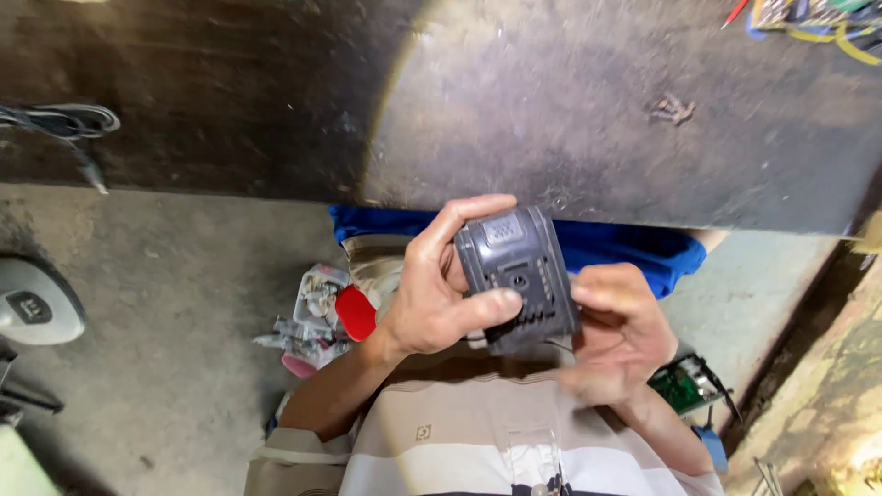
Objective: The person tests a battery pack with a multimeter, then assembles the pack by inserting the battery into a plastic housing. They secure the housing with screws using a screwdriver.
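1. Surface: a dark, scuffed workbench top [570, 110] fills the upper half of the frame. Its near edge runs across the middle, dropping slightly toward the right. A bright patch of light covers its centre and right part; the upper left lies in shadow.
2. Floor: grey concrete floor [175, 303] shows below the bench edge at lower left, rough and stained.
3. Held item: a dark grey plastic battery pack [519, 276] sits at frame centre, just below the bench edge and clear of it. It is blocky with rounded corners, a ribbed lower section and a raised panel on its upper face.
4. Left hand [432, 294]: closed on the pack, thumb pressed across its front face, fingers curled over the top left corner.
5. Right hand [620, 335]: blurred, palm open and fingers loosely spread, against the right side of the pack; whether it grips cannot be told.
6. Surroundings: a coiled grey cable [64, 119] lies at upper left on the bench; coloured wires [827, 23] at upper right; a small metal scrap [672, 108] right of centre.
7. Floor items: a heap of small parts with a red cap [356, 312] at lower centre-left; a green circuit board [684, 386] at lower right; a rounded grey device [32, 303] at the left edge.
8. Clearance: open bench lies above the hands.
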